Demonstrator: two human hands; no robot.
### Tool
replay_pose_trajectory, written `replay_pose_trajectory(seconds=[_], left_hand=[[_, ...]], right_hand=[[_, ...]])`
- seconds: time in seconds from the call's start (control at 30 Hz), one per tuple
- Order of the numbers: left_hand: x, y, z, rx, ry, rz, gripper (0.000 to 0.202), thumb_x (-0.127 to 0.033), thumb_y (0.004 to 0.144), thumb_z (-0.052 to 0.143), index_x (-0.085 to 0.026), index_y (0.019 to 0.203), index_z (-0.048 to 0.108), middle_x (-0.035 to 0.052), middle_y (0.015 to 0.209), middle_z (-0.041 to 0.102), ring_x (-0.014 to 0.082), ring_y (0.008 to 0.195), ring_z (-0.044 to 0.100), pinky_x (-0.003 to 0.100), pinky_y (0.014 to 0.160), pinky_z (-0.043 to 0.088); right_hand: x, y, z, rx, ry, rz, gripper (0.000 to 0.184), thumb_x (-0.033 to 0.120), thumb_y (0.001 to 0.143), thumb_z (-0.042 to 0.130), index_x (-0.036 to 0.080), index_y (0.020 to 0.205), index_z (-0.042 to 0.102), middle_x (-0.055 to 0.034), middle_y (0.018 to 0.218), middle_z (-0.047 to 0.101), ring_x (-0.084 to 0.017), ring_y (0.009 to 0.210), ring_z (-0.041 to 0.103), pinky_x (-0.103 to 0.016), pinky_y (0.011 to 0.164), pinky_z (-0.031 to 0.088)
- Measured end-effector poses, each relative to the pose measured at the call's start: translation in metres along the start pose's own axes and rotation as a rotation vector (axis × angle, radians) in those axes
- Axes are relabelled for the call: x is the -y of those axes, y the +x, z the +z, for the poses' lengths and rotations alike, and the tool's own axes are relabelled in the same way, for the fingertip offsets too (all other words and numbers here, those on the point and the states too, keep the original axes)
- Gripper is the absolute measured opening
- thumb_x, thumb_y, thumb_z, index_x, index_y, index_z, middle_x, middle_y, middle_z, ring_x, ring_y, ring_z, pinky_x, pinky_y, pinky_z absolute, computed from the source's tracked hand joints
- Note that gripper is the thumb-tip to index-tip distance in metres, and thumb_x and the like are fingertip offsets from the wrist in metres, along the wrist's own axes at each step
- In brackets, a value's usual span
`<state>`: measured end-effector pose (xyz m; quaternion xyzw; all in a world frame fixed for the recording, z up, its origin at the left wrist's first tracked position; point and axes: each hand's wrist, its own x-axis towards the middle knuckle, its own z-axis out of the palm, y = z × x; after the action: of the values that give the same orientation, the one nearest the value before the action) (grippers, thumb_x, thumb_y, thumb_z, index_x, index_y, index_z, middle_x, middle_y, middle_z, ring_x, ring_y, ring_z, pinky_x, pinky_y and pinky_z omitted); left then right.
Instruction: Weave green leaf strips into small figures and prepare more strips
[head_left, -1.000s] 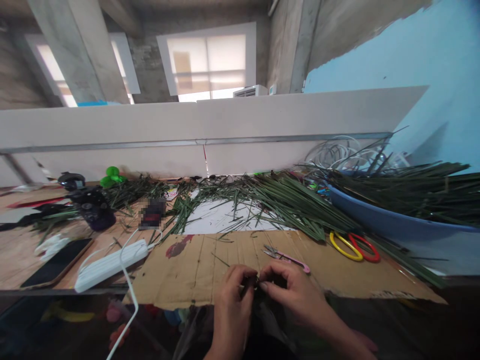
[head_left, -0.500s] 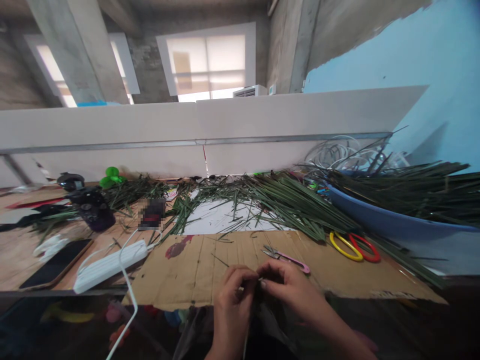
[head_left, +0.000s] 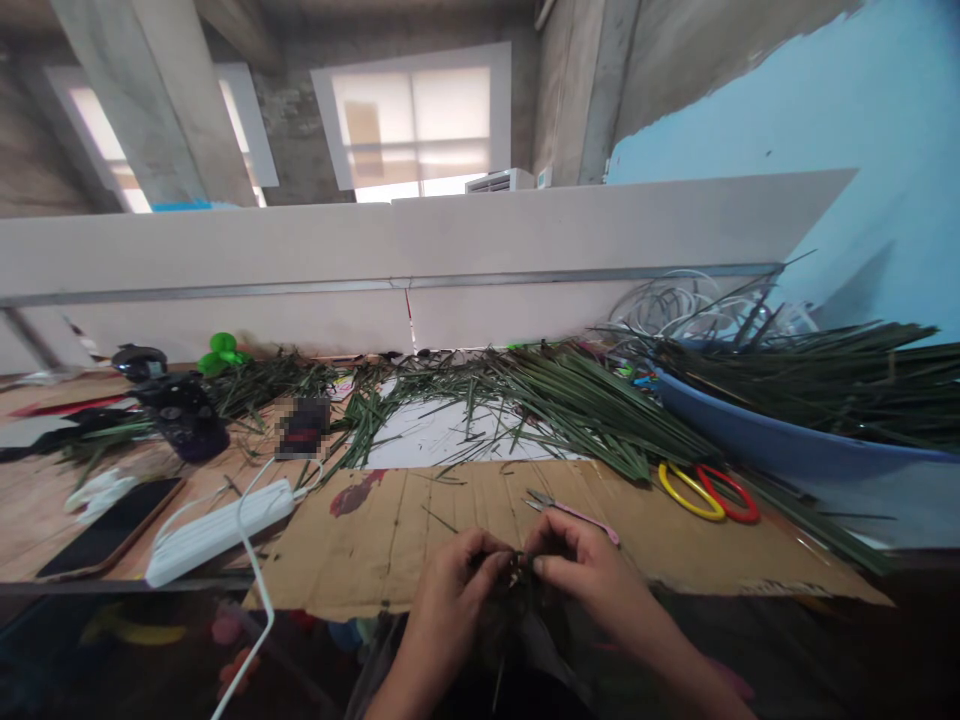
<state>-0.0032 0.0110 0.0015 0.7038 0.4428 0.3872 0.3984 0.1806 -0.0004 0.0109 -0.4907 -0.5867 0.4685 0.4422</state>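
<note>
Over the cardboard sheet [head_left: 337,560], the left hand [head_left: 450,600] and right hand [head_left: 585,570] pinch dark leaf strips [head_left: 516,572] together.

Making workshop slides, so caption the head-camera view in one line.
The left hand and right hand pinch thin green leaf strips above torn brown cardboard, beside pink-handled metal snips.

No lettering, brand or number is legible in this view. The dark box [head_left: 304,428] beyond the left hand [head_left: 450,605] is pixelated, and the white power strip [head_left: 217,532] left of that hand shows no readable marking.
</note>
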Motion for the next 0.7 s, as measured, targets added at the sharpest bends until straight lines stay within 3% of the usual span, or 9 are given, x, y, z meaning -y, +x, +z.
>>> replay_pose_trajectory(seconds=[0.27, 0.7], left_hand=[[0.001, 0.004, 0.002, 0.022, -0.027, -0.055, 0.022, -0.034, 0.093, 0.05, -0.02, 0.078, 0.056, -0.0003, 0.074, 0.059, 0.0175, 0.074, 0.054, 0.026, 0.067, 0.039], [0.003, 0.01, 0.01, 0.019, -0.134, -0.127, 0.019, -0.034, 0.092, 0.046, -0.021, 0.078, 0.05, -0.0013, 0.074, 0.056, 0.0176, 0.073, 0.053, 0.028, 0.068, 0.039]], right_hand=[[0.006, -0.004, -0.003, -0.043, 0.008, -0.027, 0.002, 0.021, 0.067, 0.055, 0.021, 0.069, 0.056, 0.003, 0.065, 0.054, -0.017, 0.063, 0.054, -0.028, 0.058, 0.042], [0.007, -0.008, -0.003, -0.075, 0.147, -0.004, 0.004, 0.021, 0.066, 0.056, 0.021, 0.07, 0.055, 0.0037, 0.065, 0.054, -0.015, 0.061, 0.054, -0.028, 0.059, 0.045]])
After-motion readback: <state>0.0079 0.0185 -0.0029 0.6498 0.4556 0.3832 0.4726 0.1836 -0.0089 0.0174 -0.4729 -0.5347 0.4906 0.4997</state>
